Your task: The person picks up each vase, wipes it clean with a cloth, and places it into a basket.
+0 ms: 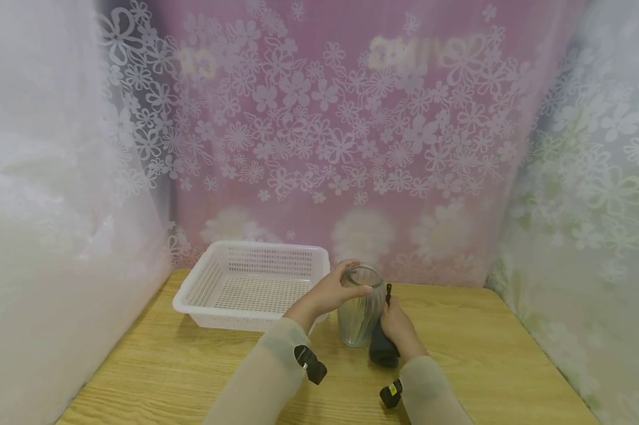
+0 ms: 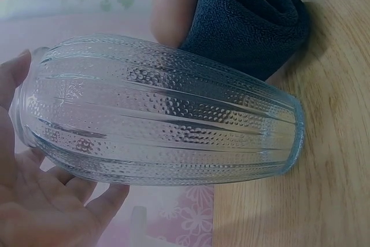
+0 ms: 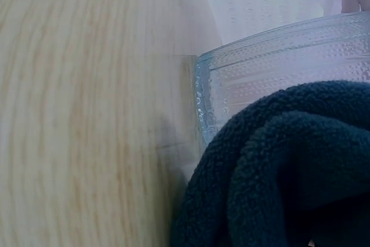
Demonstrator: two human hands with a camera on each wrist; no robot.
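A clear ribbed glass vase (image 1: 355, 321) with a dimpled surface stands nearly upright over the table, right of the basket. My left hand (image 1: 330, 290) grips it just below the rim, thumb on the near side; several of its fingers show beneath the glass (image 2: 162, 114) in the left wrist view. My right hand (image 1: 399, 330) holds a folded dark blue-grey towel (image 2: 248, 27) by the vase's right side. In the right wrist view the bunched towel (image 3: 248, 160) covers part of the glass. Whether the base touches the tabletop, I cannot tell.
A white plastic basket (image 1: 205, 319) with slotted walls sits at the back left of the wooden table (image 1: 489, 354). Flower-patterned curtains (image 1: 346, 118) hang behind and on both sides. A black camera is strapped to each wrist.
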